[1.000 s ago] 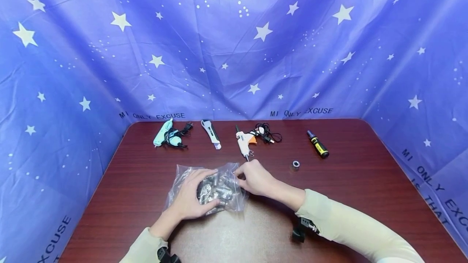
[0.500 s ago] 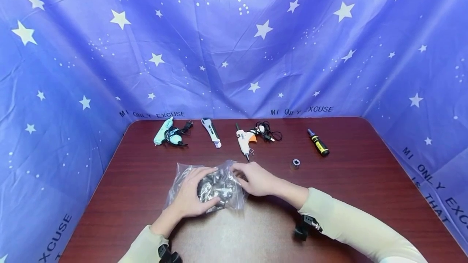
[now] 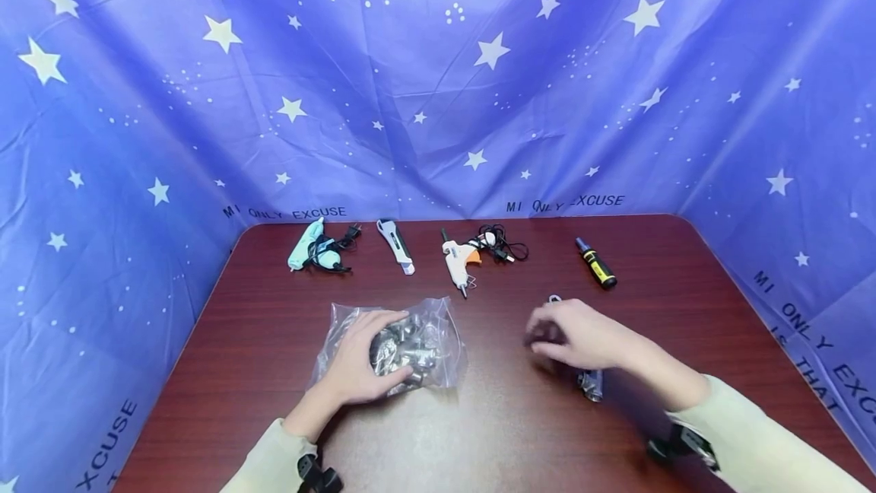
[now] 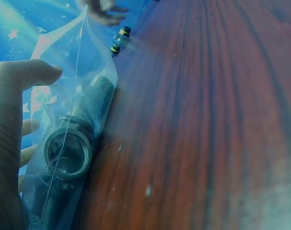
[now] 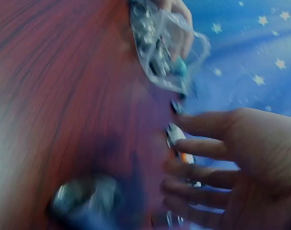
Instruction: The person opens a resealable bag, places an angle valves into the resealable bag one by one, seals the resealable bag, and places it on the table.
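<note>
While the left hand [image 3: 356, 368] grips the bag [image 3: 438, 326], the right hand [image 3: 582, 337] (fingers loosely spread, holding nothing) hovers above the table [image 3: 260, 326].

Clear glossy plastic bag [image 3: 438, 326] of shiny metal sockets [image 3: 404, 348] (smooth, steel-grey) on polished dark wood table [image 3: 479, 432]

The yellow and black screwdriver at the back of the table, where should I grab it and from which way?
Grab the screwdriver around its fat yellow-and-black handle, coming straight down from above. It lies flat on the table with bare wood on both sides, so fingers probably fit on each side. The handle is the widest part; the dark tip end looks too thin to hold well.
</note>
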{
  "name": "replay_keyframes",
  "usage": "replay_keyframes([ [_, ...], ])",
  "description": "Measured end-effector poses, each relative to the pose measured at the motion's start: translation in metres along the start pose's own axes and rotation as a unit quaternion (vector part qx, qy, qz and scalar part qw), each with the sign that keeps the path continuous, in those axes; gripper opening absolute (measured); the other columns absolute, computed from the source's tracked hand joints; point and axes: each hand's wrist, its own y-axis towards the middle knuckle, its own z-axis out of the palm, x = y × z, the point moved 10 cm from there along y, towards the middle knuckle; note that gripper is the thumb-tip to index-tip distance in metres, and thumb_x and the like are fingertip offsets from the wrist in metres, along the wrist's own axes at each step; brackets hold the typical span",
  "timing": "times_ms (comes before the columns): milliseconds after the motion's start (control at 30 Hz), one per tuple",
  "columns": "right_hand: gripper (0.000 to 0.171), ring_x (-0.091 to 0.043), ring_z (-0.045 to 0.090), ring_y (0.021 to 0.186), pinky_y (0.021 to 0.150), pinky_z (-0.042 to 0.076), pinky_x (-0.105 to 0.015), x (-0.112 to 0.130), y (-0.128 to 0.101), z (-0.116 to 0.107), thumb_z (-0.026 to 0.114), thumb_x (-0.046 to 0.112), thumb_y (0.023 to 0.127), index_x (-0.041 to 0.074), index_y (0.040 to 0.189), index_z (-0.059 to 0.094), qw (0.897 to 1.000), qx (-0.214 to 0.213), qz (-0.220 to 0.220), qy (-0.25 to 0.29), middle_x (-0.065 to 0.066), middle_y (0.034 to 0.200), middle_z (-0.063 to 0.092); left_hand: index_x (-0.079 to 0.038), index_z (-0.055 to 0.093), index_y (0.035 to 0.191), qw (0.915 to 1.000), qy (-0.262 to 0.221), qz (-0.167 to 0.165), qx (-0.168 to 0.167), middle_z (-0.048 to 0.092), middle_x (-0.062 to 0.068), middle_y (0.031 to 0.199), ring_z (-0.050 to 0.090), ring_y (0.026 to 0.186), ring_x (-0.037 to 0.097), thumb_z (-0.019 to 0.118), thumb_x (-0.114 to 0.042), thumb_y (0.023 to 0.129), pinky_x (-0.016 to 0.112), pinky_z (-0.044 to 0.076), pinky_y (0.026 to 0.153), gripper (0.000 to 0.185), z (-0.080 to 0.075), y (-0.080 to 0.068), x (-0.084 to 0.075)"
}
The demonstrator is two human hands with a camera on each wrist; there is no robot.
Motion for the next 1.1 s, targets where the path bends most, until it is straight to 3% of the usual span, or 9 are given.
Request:
replay_keyframes([
  [100,0.034,-0.011,0.066,0.091,0.079,0.057,-0.034,-0.011,-0.03,-0.002,0.088,0.036,0.085,0.019,0.111,0.075,0.998,0.022,0.035,-0.036,0.006,0.102,0.069,-0.013,0.065,0.142,1.0,0.002,0.001,-0.001,0.07,0.002,0.133,0.063,0.124,0.023,0.091,-0.041,0.07,0.055,0.051,0.106,0.081,0.0,0.001,0.0],
  [233,0.052,-0.005,0.056,0.087,0.075,0.053,-0.029,-0.026,-0.06,0.004,0.095,0.044,0.074,0.02,0.114,0.073,0.995,0.034,0.087,-0.036,0.006,0.1,0.06,-0.014,0.065,0.142,1.0,0.003,0.0,-0.002,0.07,0.001,0.133,0.063,0.124,0.023,0.091,-0.041,0.071,0.055,0.051,0.105,0.08,0.0,0.0,0.0],
  [433,0.045,0.0,0.056,0.082,0.07,0.052,-0.025,-0.028,-0.076,0.012,0.097,0.032,0.07,0.016,0.105,0.074,0.997,0.002,0.075,-0.032,0.009,0.094,0.064,-0.016,0.066,0.141,1.0,0.008,-0.002,-0.003,0.07,-0.001,0.133,0.064,0.123,0.022,0.091,-0.041,0.07,0.055,0.052,0.103,0.08,0.002,-0.004,0.001],
  [733,0.035,-0.002,0.06,0.079,0.068,0.052,-0.027,-0.026,-0.066,0.002,0.095,0.026,0.07,0.016,0.096,0.074,0.995,-0.05,0.066,-0.048,0.012,0.087,0.069,-0.014,0.066,0.141,1.0,0.009,-0.002,-0.003,0.071,0.001,0.133,0.064,0.123,0.023,0.091,-0.039,0.07,0.056,0.052,0.104,0.079,0.001,-0.002,0.001],
  [900,0.03,-0.002,0.061,0.078,0.069,0.053,-0.025,-0.014,-0.047,-0.008,0.095,0.021,0.071,0.02,0.092,0.074,0.994,-0.09,0.038,-0.043,0.015,0.086,0.068,-0.016,0.065,0.142,0.9998,0.01,-0.016,0.005,0.07,-0.001,0.133,0.063,0.125,0.022,0.091,-0.04,0.071,0.056,0.051,0.105,0.08,0.002,-0.002,0.003],
  [1100,0.026,-0.008,0.067,0.082,0.074,0.058,-0.029,0.005,-0.018,-0.011,0.094,0.02,0.076,0.021,0.094,0.076,0.994,-0.104,0.005,-0.023,0.016,0.089,0.071,-0.017,0.065,0.143,0.9998,0.012,-0.012,0.005,0.07,0.0,0.134,0.063,0.125,0.023,0.091,-0.041,0.071,0.057,0.051,0.106,0.08,0.003,-0.001,0.003],
])
